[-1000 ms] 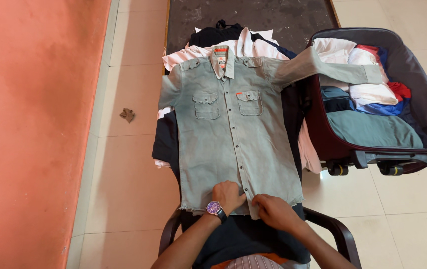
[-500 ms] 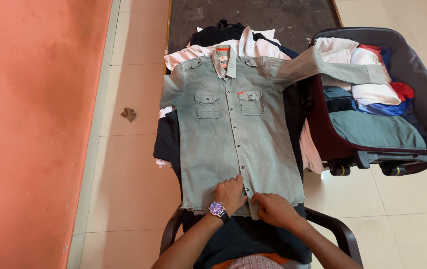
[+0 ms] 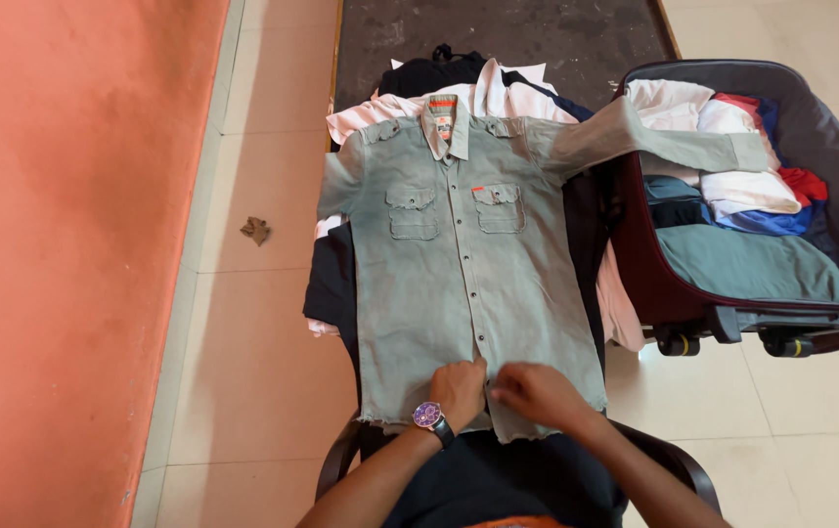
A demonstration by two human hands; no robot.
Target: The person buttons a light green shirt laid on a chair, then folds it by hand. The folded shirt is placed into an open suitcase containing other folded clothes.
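Since the earlier frame both hands had edged slightly up the placket. The left hand (image 3: 459,391) and right hand (image 3: 535,394) pinched the hem of the grey-green shirt (image 3: 459,274), fingers closed on its button strip, low in the frame's centre. The shirt lay spread over a clothes pile (image 3: 331,284), beside an open suitcase (image 3: 830,127) at upper right.

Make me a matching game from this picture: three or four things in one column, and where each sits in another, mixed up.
Things:
1. grey-green button-up shirt
2. purple-faced wristwatch
3. dark red open suitcase
4. small brown dry leaf

Places:
A. on the pale floor tiles, alone
B. on the left wrist
C. to the right, full of folded clothes
D. spread flat over a pile of garments

Pairs: 1-D, 2-B, 3-C, 4-A
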